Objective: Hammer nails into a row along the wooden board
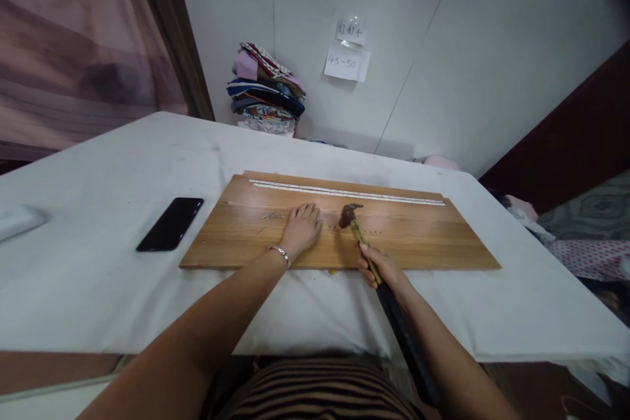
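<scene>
My right hand point(380, 265) is wrapped around the upper handle of a claw hammer point(361, 234), whose head is over the middle of a wooden board point(433, 246). The black grip end of the handle slants down toward my body. Flat on the board lies my left hand point(304, 230), fingers stretched out, with a bracelet at the wrist. A small pile of nails point(272, 215) sits just left of it, and one loose nail point(262, 230) lies below the pile. Small dark marks form a row across the board near the hammer head; I cannot tell whether they are nail heads or holes.
Two white measuring strips point(344, 193) run along the board's far side. A black phone point(170, 224) lies left of the board on the white tablecloth point(98, 275). Folded clothes point(267, 92) are stacked against the wall, where paper notes point(347, 63) hang. A white object point(17, 220) is at far left.
</scene>
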Available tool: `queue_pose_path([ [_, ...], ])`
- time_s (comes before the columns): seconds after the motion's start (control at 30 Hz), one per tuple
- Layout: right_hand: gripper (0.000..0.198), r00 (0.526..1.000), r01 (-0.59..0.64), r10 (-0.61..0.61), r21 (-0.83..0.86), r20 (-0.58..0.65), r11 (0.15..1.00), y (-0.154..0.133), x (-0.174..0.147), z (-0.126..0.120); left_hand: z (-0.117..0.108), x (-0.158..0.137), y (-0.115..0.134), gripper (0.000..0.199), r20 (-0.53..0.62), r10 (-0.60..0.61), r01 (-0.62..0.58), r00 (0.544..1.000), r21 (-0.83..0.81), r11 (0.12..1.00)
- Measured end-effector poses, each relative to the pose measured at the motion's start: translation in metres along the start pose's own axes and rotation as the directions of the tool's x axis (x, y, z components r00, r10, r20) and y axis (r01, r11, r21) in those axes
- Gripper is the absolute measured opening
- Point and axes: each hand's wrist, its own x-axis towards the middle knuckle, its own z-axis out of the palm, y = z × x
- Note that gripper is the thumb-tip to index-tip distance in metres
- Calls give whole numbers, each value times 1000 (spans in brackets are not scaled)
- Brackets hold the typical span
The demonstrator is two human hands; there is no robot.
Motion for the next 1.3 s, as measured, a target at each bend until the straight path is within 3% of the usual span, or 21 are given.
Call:
queue_pose_path([
  [0.63, 58, 1000, 4, -4, 9, -14, 1000, 3, -3, 1, 4, 0, -2, 38, -31, 14, -14, 999, 4, 1000],
  [1.0, 56, 999, 52, -52, -142, 7, 989, 7, 0, -4, 3, 0, -3, 40, -6, 8, -7, 1000, 18, 1000],
  [1.3, 53, 998, 66, -66, -86, -4, 994, 4, -1, -4, 3, 0, -3, 40, -20, 3, -3, 1000, 1, 1000],
])
